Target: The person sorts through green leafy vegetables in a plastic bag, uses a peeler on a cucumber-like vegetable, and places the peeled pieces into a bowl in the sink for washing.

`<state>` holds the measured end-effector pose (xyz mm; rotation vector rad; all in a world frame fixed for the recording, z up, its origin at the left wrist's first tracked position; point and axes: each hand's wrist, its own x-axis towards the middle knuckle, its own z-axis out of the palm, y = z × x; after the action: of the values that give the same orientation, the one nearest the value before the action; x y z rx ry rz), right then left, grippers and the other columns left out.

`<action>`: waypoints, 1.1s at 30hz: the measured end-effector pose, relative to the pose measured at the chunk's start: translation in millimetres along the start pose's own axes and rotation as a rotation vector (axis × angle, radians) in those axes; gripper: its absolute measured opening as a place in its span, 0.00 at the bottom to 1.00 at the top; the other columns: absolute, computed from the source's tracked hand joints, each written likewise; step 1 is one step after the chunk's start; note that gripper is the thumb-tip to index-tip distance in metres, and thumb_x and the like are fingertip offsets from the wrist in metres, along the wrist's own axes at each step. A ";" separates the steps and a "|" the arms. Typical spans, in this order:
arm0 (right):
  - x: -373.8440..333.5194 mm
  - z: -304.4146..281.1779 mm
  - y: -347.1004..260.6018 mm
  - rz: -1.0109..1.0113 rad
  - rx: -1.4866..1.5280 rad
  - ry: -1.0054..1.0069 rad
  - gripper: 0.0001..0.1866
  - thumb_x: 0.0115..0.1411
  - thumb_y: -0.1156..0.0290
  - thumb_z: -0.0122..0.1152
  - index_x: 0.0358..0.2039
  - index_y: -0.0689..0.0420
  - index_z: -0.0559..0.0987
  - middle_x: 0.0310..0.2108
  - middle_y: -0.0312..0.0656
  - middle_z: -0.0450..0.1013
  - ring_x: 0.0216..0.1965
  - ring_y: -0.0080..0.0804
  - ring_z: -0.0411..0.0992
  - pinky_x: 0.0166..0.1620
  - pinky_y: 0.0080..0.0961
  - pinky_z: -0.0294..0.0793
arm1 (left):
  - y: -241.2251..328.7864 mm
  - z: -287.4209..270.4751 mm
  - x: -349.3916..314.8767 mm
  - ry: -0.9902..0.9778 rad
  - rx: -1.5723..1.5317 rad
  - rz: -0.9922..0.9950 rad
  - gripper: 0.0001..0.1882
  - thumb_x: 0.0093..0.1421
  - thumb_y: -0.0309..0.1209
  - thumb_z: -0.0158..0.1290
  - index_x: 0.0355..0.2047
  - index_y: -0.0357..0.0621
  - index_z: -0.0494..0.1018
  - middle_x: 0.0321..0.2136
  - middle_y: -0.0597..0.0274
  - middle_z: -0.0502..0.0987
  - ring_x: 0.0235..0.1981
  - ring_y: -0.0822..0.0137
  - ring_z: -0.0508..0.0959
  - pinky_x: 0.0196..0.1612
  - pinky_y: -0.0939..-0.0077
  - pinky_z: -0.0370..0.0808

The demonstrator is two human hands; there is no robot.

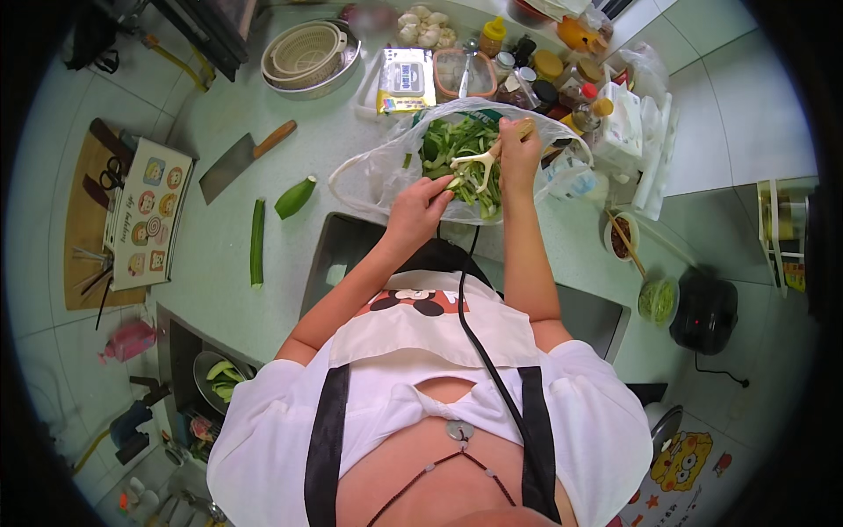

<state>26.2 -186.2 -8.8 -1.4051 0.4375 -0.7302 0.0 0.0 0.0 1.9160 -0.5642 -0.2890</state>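
A white plastic bag lies open in front of me, filled with green vegetable peelings. Above it my right hand grips a Y-shaped peeler, its pale forked head pointing left over the peelings. My left hand reaches over the bag's near edge. Its thumb and fingers pinch a small pale-green vegetable piece, close to the peeler head; the rest of that piece is hard to make out. On the counter to the left lie a long thin green vegetable and a shorter, thicker green piece.
A cleaver with a wooden handle lies left of the bag. Nested strainers, wet wipes, garlic and several jars line the back. A sink lies below my forearms. A bowl with chopsticks stands right.
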 end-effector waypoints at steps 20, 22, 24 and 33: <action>6.0 -6.3 8.4 0.017 -0.088 0.096 0.10 0.49 0.69 0.58 0.19 0.58 0.67 0.17 0.32 0.63 0.18 0.18 0.60 0.24 0.17 0.61 | -1.6 -5.1 -0.3 0.017 -0.037 0.037 0.14 0.54 0.26 0.48 0.42 0.42 0.70 0.21 0.61 0.66 0.22 0.71 0.65 0.26 0.80 0.63; 10.9 -14.1 14.6 -0.049 -0.202 0.138 0.10 0.49 0.69 0.58 0.20 0.57 0.67 0.17 0.32 0.63 0.17 0.17 0.59 0.23 0.17 0.60 | -3.4 -5.8 -1.0 0.024 -0.061 0.024 0.14 0.54 0.26 0.48 0.42 0.42 0.70 0.21 0.62 0.67 0.22 0.72 0.65 0.27 0.80 0.63; 13.5 -21.0 15.9 -0.073 -0.173 0.161 0.09 0.50 0.71 0.57 0.20 0.56 0.67 0.17 0.30 0.63 0.17 0.14 0.57 0.20 0.14 0.55 | -5.4 -6.2 -1.8 0.030 -0.099 0.000 0.14 0.54 0.26 0.48 0.43 0.41 0.70 0.23 0.63 0.68 0.23 0.73 0.66 0.28 0.81 0.63; 6.9 -19.3 -10.8 -0.006 -0.074 0.101 0.09 0.51 0.69 0.58 0.22 0.54 0.67 0.17 0.31 0.63 0.14 0.14 0.57 0.17 0.13 0.54 | -4.9 -12.0 9.0 -0.110 -0.838 -0.222 0.16 0.57 0.27 0.45 0.46 0.38 0.66 0.36 0.62 0.73 0.38 0.74 0.70 0.43 0.81 0.65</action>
<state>15.9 -205.0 0.0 -1.4437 0.5438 -0.7989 14.4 6.6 0.9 1.1460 -0.2312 -0.6602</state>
